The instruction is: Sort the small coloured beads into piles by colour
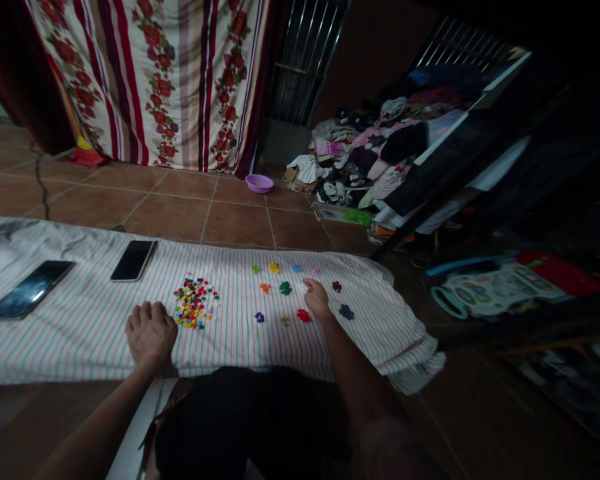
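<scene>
My left hand rests on the striped cloth, palm down with fingers spread, just left of a mixed heap of small coloured pieces. My right hand reaches to a small white pile, fingertips pinched together over it; whatever they hold is too small to make out. Around it lie little piles sorted by colour: dark green, red, yellow, light blue, orange, dark blue, brown and dark grey, among others.
Two phones, one larger and one smaller, lie at the left on the striped cloth. Beyond the table are a purple basin, a floral curtain and a heap of clothes. Dark furniture stands at the right.
</scene>
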Motion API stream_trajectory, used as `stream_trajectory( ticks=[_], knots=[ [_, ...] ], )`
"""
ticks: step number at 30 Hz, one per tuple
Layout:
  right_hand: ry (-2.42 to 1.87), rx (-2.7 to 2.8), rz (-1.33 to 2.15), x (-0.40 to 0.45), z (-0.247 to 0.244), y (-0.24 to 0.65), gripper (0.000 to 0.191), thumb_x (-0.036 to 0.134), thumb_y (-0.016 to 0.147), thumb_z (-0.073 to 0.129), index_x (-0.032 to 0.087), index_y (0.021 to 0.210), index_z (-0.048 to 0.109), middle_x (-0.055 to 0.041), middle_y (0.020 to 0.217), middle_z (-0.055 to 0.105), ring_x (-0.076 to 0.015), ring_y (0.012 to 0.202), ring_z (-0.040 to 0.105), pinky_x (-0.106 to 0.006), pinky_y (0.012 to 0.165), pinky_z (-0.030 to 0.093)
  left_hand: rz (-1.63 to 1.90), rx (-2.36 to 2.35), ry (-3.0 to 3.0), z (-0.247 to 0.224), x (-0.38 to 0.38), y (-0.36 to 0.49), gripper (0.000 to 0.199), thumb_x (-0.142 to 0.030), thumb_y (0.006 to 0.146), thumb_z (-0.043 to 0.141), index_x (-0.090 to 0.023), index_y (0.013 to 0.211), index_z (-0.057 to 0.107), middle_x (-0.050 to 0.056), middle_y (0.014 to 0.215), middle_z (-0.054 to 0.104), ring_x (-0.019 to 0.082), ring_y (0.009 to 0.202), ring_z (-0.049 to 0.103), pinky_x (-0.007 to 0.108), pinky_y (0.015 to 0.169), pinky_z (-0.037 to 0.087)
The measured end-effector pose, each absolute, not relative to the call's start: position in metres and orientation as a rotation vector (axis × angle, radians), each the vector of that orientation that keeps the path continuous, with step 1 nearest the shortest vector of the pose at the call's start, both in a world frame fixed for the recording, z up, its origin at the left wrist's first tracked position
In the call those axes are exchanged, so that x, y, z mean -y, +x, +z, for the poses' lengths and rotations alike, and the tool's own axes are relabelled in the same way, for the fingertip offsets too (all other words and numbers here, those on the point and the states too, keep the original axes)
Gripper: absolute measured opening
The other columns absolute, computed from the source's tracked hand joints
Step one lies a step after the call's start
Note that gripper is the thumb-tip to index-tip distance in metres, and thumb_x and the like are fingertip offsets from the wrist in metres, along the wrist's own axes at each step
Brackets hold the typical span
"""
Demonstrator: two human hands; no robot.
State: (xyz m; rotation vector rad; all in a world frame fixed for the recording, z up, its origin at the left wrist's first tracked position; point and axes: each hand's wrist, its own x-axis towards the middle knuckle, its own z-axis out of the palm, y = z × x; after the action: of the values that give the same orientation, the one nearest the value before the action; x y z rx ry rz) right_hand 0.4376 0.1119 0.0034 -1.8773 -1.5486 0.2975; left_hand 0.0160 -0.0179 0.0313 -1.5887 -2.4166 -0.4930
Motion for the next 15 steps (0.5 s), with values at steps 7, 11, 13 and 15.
stream_trajectory(
  ticks=[7, 11, 13, 15],
  knots=[
    [-1.848, 1.604, 0.252, -0.1127, 0.0021, 0.4354, 0.049, 0.004, 0.061, 0.043, 0.019, 0.096, 0.073, -0.0059, 0.087, 0.070, -0.0197, 0.085, 0.064, -0.032, 0.085, 0.051, -0.525, 2.425, -1.603, 0.0298, 0.0180, 0.0154, 0.032, -0.027, 0.086, 0.036, -0.015, 0.106, 0.058, 0.016, 0.120, 0.056, 0.032, 0.125, 0.042, 0.046, 0.099, 0.034],
    [-1.884, 1.630, 0.234, -0.1104, 0.0031, 0.4336, 0.051, 0.002, 0.061, 0.042, 0.018, 0.098, 0.073, -0.0067, 0.090, 0.071, -0.0204, 0.087, 0.064, -0.032, 0.086, 0.050, -0.529, 2.430, -1.591, 0.0297, 0.0177, 0.0152, 0.033, -0.027, 0.086, 0.036, -0.015, 0.106, 0.059, 0.016, 0.121, 0.056, 0.032, 0.125, 0.042, 0.046, 0.100, 0.034],
    [-1.895, 1.651, 0.198, -0.1085, 0.0053, 0.4334, 0.051, 0.001, 0.061, 0.041, 0.017, 0.098, 0.072, -0.0082, 0.093, 0.071, -0.0208, 0.089, 0.064, -0.033, 0.088, 0.050, -0.519, 2.416, -1.588, 0.0284, 0.0171, 0.0143, 0.033, -0.028, 0.087, 0.035, -0.014, 0.105, 0.059, 0.017, 0.121, 0.057, 0.032, 0.125, 0.043, 0.046, 0.100, 0.034],
    [-1.900, 1.668, 0.142, -0.1063, 0.0092, 0.4334, 0.050, 0.000, 0.062, 0.039, 0.015, 0.097, 0.072, -0.0100, 0.095, 0.070, -0.0218, 0.091, 0.063, -0.035, 0.090, 0.049, -0.515, 2.416, -1.591, 0.0262, 0.0163, 0.0130, 0.033, -0.027, 0.086, 0.036, -0.014, 0.106, 0.059, 0.017, 0.121, 0.057, 0.032, 0.125, 0.043, 0.046, 0.100, 0.034]
  ],
)
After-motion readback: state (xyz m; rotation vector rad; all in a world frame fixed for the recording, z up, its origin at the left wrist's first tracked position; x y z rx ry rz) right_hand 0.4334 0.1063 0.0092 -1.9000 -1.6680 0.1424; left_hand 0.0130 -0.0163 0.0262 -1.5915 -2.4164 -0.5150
